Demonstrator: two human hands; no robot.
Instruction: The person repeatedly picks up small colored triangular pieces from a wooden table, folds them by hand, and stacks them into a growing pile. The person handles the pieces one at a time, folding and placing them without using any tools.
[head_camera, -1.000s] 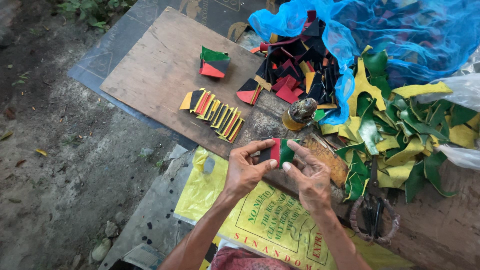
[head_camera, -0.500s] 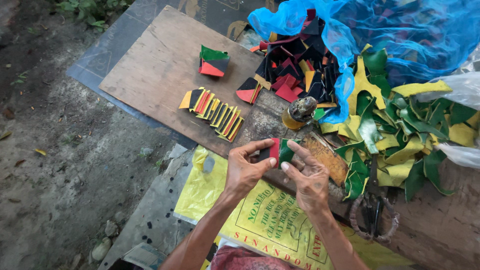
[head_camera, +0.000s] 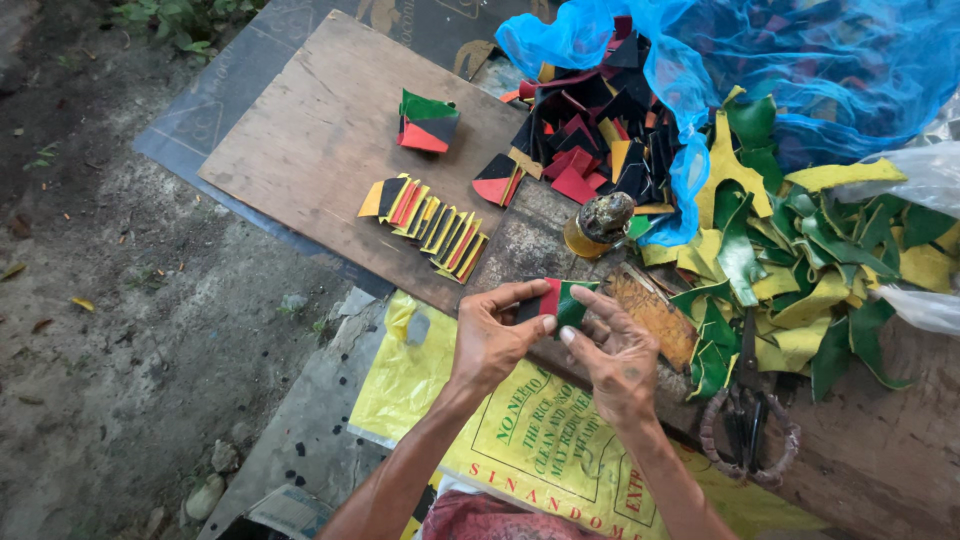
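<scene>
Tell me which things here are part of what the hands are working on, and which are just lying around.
In use:
left hand and right hand, both gripping the red, black and green piece
row of finished pieces
pile of cut pieces
glue pot

Lying about:
scissors
green and yellow offcuts
blue net
yellow sack

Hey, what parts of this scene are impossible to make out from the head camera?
- Head view: the red and green piece, mostly covered by the left hand and right hand.
- Head view: the dark scraps, partly under the blue netting.
- Head view: the scissors, blades hidden beneath green and yellow offcuts.
</scene>
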